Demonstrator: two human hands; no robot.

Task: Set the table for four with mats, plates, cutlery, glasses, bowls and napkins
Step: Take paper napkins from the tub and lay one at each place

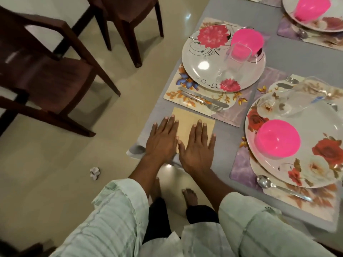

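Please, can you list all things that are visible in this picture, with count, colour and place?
napkin: one, pale yellow, flat at the table corner, under both hands
table: one, grey, right side
mats: four partly visible, floral and purple
plates: three, white with flowers, on mats
bowls: three, pink, upside down on plates
glasses: two, clear, on the near plates
knife and fork: steel, below the far plate
spoon: one, steel, near right mat
chairs: two, dark brown, left
crumpled paper: one, white, floor
left hand: flat on napkin
right hand: flat on napkin
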